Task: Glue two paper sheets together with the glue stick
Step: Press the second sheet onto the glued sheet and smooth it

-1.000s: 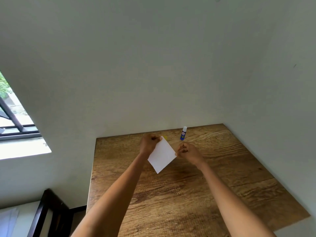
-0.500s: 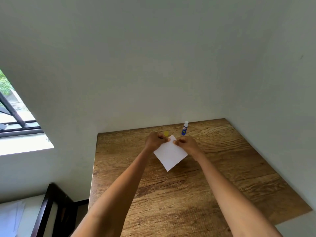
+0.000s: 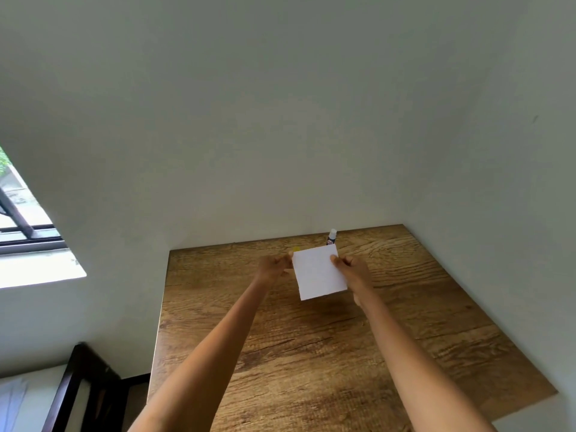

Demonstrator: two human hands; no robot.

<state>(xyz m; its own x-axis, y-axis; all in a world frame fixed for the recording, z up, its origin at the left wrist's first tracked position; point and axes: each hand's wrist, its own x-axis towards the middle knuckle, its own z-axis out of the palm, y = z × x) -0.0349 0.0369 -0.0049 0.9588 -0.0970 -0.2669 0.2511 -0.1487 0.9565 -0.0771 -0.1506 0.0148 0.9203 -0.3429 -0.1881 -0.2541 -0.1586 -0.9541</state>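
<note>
Head view: left hand (image 3: 274, 268) and right hand (image 3: 353, 269) are pinching the white paper (image 3: 318, 274) above the table (image 3: 405, 322), glue stick (image 3: 331, 237) standing at 12 o'clock; aligning edges squarely before pressing is advisable.

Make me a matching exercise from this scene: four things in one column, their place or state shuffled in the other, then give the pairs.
Things:
1. square white paper sheet
2. blue glue stick with white cap
3. small yellow object
4. brown wooden table

Places or states:
A. set into the corner of the walls
B. held at its side edges by left hand and right hand
C. peeking out beyond the left hand
D. standing upright near the back wall

Pairs: 1-B, 2-D, 3-C, 4-A
</note>
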